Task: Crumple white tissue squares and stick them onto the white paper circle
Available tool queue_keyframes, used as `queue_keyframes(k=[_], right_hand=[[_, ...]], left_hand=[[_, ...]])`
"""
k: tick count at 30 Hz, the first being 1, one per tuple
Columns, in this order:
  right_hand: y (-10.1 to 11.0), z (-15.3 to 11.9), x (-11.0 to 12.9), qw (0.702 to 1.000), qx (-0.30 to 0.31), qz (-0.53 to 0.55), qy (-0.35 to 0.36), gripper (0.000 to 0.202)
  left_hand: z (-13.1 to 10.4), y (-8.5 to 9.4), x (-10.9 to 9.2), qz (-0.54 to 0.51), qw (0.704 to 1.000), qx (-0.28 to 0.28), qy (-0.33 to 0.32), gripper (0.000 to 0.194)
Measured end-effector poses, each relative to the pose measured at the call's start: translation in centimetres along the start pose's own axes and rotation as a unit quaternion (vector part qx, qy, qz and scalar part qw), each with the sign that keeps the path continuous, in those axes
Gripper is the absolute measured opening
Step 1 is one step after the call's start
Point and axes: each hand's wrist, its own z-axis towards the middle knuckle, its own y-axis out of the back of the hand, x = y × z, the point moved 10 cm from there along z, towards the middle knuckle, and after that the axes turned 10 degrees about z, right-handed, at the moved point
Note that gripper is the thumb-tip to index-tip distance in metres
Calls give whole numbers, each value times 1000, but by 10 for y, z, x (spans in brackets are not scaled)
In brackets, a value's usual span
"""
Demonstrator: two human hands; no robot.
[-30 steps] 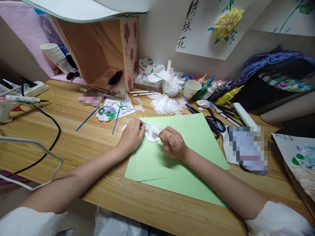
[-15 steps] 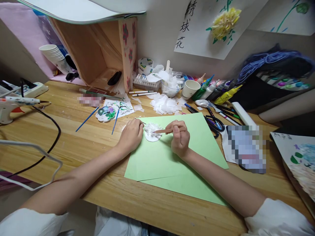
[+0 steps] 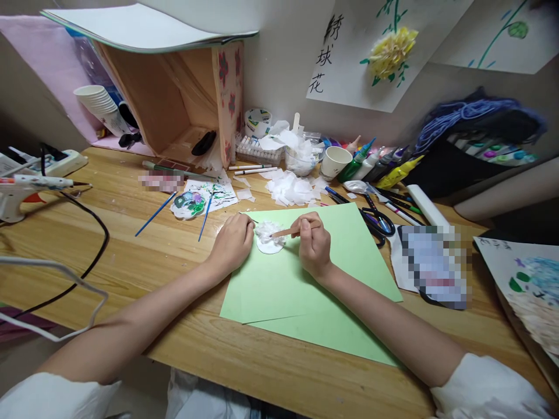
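My right hand (image 3: 314,247) grips a brown pencil (image 3: 282,233), its dark tip pointing left into a cluster of white tissue pieces (image 3: 266,228). The cluster covers the upper part of a round white paper disc (image 3: 269,247), whose lower edge is bare. My left hand (image 3: 233,241) rests at the disc's left side, fingers curled and pressed together; a thin dark stick shows past its fingertips, and whatever the fingers pinch is hidden. Beneath both hands lie light green sheets (image 3: 297,297).
Behind the sheets lie loose white tissue squares (image 3: 290,187), beside a filled clear bowl (image 3: 301,162) and a paper cup (image 3: 335,162). Scissors (image 3: 378,221) and a blurred phone (image 3: 434,265) lie right. Paintbrushes (image 3: 155,214), a palette (image 3: 187,205) and a glue gun (image 3: 26,192) lie left.
The pencil and my right hand have shifted slightly left in the picture, while the view itself has tilted a little. My left hand keeps its place by the disc.
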Motion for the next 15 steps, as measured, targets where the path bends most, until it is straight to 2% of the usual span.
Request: queue_keyframes(k=[3, 5, 7, 10, 12, 14, 15], right_hand=[[4, -1, 2, 999, -14, 41, 6, 25], [15, 0, -1, 993, -66, 94, -5, 26], [25, 2, -10, 980, -115, 156, -37, 23], [29, 7, -24, 961, -145, 218, -89, 21], [29, 9, -29, 956, -152, 229, -107, 22], [28, 10, -30, 955, -151, 230, -109, 23], [28, 10, -29, 956, -148, 229, -104, 23]], left_hand=[[1, 2, 2, 2, 1000, 9, 6, 19], [6, 5, 4, 3, 1000, 24, 20, 21], [18, 12, 5, 6, 999, 20, 29, 22], [48, 24, -6, 15, 1000, -17, 0, 19], [72, 21, -16, 39, 999, -14, -20, 19], [92, 2, -17, 66, 997, 45, 6, 19], [100, -5, -18, 67, 996, 58, 14, 20]])
